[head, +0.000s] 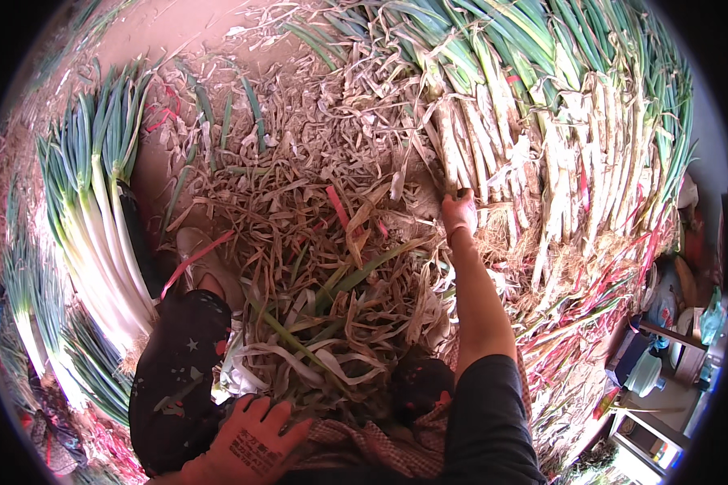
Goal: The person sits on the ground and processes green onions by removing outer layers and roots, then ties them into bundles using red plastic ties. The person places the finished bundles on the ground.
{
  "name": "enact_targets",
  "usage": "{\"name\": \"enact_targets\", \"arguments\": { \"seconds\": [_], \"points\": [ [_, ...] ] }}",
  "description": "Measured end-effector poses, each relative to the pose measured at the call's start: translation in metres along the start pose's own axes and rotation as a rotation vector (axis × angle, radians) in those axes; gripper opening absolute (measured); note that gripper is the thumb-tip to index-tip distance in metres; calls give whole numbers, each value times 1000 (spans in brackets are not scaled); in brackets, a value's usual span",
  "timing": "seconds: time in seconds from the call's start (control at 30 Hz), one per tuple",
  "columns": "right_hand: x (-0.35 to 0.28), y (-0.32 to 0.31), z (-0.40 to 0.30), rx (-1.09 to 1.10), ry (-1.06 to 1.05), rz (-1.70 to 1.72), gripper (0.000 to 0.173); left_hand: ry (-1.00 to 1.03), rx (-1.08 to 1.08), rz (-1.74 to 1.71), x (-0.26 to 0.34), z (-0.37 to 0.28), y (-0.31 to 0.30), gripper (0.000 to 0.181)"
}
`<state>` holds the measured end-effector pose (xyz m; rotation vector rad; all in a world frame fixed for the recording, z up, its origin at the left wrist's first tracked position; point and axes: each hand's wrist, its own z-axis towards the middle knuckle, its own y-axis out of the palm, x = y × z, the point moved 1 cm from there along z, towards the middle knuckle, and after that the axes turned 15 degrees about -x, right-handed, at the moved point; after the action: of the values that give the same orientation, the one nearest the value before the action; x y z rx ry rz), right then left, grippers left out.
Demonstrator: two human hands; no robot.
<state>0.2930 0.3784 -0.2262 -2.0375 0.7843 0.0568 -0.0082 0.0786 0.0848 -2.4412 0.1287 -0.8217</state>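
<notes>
My left hand (259, 438), in an orange-red work glove bearing print, rests on my lap with its fingers apart and nothing in it. My bare right hand (460, 215) reaches forward with the arm stretched out. Its fingers are curled around the lower end of a soil-stained long green onion stalk (448, 142). That stalk lies at the near edge of a big pile of untrimmed green onions (588, 157), with brown skins and hairy roots. Left of me lies a bundle of clean green onions (100, 224), with white stems and green tops.
Dry peeled leaves (315, 242) cover the ground before me, with red ribbon (338, 207) among them. My shoe (203, 257) stands beside the clean bundle. More green onions (24, 303) lie at the far left. A shelf (649, 433) and a plastic jug (644, 373) are at the right.
</notes>
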Motion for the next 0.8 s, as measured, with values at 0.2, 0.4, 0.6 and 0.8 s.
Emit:
{"name": "enact_targets", "arguments": {
  "seconds": [0.2,0.4,0.6,0.8],
  "points": [
    [5,35,10,-8,-194,-52,61,10,-38,23,0,-6,-1,44],
    [-35,4,-42,-278,-353,90,45,-40,163,-45,3,-21,3,48],
    [-117,-61,-263,-753,-287,876,26,-27,673,-392,-3,-40,21,45],
    [-88,-13,-403,-824,-880,126,35,247,536,-688,-25,-32,47,35]
  ]
}}
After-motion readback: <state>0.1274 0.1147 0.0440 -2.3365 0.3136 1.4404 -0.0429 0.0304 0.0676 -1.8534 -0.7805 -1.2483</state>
